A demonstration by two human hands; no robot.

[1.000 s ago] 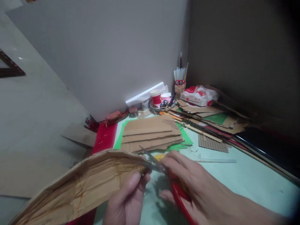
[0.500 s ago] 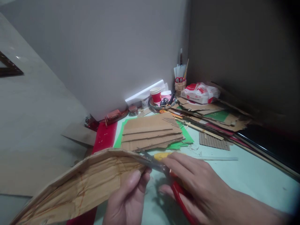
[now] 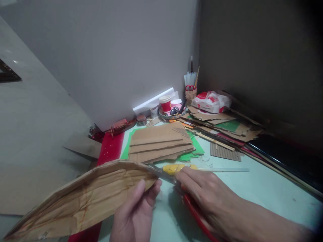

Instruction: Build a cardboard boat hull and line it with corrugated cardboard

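A long, curved cardboard piece (image 3: 98,195), boat-like with a raised rim and creased brown inside, reaches from the lower left to the middle. My left hand (image 3: 137,208) grips it near its right end, thumb on the inner face. In my right hand (image 3: 212,198) is a pair of red-handled scissors (image 3: 190,205). Their blades meet the rim at the cardboard's right tip; how far apart the blades are is hard to make out. Just behind my right fingers a yellow-handled tool (image 3: 174,168) lies on the table.
Stacked cardboard sheets (image 3: 158,144) lie on green paper (image 3: 199,148) beyond my hands. Torn cardboard (image 3: 217,117), thin sticks and a black flat object (image 3: 282,161) line the right side. A red paper cup (image 3: 165,104), a tissue pack (image 3: 210,102) and a pen holder (image 3: 191,95) stand at the back.
The view has shifted slightly, so the table things sit a little further left. The scissors' handles look closer together. Both hands keep their holds.
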